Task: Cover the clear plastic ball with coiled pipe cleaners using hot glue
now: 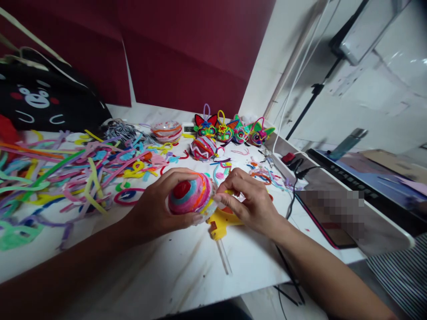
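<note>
My left hand [156,205] is wrapped round a ball [191,195] covered in rings of coloured pipe cleaner, red at its left end, then blue, pink and orange. Part of its right side is bare and clear. Against that side, my right hand [248,200] is closed in a pinch on a short bit of yellow pipe cleaner [230,192]. Below the hands a yellow glue gun [220,224] lies on the white table [160,275], partly hidden by the right hand. A clear glue stick [224,258] points out of it toward me.
Loose pipe cleaners [90,178] are heaped on the left. Behind the hands stand several finished cat-faced ornaments [207,126], a striped ball [203,149] and a partly wrapped one [167,132]. At right are a power strip [290,164], cables and a phone [328,222]; a black bag [43,98] sits far left.
</note>
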Available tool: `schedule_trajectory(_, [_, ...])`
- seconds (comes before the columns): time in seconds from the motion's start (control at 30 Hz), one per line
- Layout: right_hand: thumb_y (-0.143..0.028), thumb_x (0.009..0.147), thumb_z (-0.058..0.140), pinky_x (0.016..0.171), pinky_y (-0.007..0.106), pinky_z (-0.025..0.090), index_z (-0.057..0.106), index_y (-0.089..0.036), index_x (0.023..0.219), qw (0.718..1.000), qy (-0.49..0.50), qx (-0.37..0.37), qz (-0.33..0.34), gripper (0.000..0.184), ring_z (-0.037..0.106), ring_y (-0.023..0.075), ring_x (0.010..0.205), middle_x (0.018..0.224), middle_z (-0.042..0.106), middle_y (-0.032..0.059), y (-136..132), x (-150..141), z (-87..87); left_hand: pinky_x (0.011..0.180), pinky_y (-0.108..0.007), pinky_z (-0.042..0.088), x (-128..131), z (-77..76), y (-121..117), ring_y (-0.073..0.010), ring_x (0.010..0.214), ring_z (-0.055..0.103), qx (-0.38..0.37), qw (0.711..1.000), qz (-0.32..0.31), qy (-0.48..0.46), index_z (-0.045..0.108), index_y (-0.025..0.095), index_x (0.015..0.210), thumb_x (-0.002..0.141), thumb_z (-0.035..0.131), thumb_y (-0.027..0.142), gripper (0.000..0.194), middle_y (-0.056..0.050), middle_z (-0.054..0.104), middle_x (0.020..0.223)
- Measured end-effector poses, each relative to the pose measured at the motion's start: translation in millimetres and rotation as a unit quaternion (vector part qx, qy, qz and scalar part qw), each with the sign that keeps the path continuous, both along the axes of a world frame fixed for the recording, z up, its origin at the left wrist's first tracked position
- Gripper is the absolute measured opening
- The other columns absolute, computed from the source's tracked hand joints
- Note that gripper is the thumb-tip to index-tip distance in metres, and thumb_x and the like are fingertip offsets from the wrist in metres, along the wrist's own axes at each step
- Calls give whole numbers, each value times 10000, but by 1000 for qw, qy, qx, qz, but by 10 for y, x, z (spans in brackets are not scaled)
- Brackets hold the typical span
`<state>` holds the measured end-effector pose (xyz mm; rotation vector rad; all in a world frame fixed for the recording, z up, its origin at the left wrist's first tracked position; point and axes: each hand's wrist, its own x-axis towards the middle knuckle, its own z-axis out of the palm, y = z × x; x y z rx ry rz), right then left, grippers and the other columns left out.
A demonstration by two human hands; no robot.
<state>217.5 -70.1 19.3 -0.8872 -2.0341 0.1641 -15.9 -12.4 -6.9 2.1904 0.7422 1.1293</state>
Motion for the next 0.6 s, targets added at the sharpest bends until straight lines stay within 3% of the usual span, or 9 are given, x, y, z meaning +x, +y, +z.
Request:
schedule_trajectory(0.23, [-377, 958, 642, 644, 261, 444, 674, -165, 857, 1000, 19, -10, -6, 236, 566, 141, 727, 768, 614, 25, -3, -28, 1, 1058, -445, 471, -6, 31, -49, -334, 1231, 579, 30, 1000, -6, 5, 623, 308, 1190, 656, 856, 395, 589, -76, 628, 1296])
schedule_trajectory(0.47, [-430, 901, 705, 624, 253, 422, 711, -163, 805, 986, 59, -154, 1, 284, 564, 129, 684, 748, 636, 17, 2, 5, 28, 1037, -436, 490, -50, -18, -6, -340, 1229, 580, 43, 999, -25, 21, 598, 329, 1238, 651, 855, 380, 642, -84, 616, 1320])
schedule_trajectory(0.6, [-414, 923, 676, 613, 248, 406, 728, -160, 849, 983, 54, -175, 8, 270, 529, 119, 663, 755, 608, 13, 10, 28, 61, 1019, -436, 504, -51, -15, 1, -332, 1193, 600, 40, 998, -34, 28, 605, 322, 1225, 654, 848, 353, 622, -85, 629, 1292])
